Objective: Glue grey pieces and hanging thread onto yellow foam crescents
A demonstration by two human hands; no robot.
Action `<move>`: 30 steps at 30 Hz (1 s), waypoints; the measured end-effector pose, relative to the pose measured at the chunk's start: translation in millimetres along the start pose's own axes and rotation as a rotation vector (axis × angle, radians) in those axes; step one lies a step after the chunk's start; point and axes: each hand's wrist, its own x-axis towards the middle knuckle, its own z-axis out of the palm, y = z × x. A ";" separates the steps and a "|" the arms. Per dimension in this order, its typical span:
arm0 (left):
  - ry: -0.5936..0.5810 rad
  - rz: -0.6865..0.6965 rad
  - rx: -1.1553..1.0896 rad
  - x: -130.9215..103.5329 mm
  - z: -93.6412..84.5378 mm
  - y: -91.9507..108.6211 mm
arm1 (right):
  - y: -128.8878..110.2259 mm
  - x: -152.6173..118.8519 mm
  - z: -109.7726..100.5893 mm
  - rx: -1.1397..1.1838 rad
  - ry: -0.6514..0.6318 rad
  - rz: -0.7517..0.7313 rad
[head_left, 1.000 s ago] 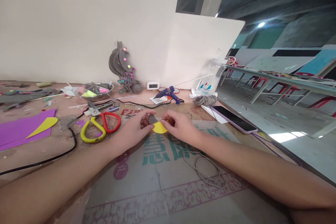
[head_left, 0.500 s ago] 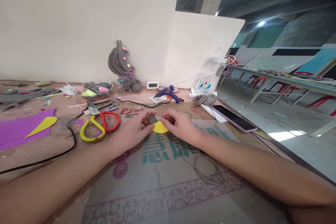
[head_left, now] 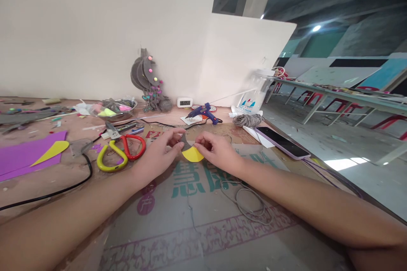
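Between my hands, just above the printed sheet, is a small fan-shaped piece, the yellow piece, with a curved grey piece lying against its upper left. My right hand pinches the right edge of the yellow between thumb and fingers. My left hand is closed on the grey part at its left edge, thumb on the near side. Fingertips partly hide both edges. A loop of grey cord lies on the sheet by my right forearm.
Scissors with red and yellow handles lie left of my left hand, near purple sheets and a yellow teardrop. Behind are a blue glue gun, a small clock and a cord coil. A phone lies right.
My left fingers have shifted slightly up and left, uncovering more of the grey part. The piece shows more of its face; my right hand keeps its pinch.
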 end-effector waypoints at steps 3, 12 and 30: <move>0.009 -0.003 0.000 0.8 0.6 -1.9 | -0.3 -0.1 -0.4 -0.028 -0.007 -0.007; 0.023 -0.013 0.049 6.4 0.5 -9.9 | 14.6 7.7 -2.9 -0.092 0.047 -0.104; -0.022 -0.057 -0.113 12.6 -0.7 -18.1 | 49.1 21.2 -15.9 0.054 0.116 0.103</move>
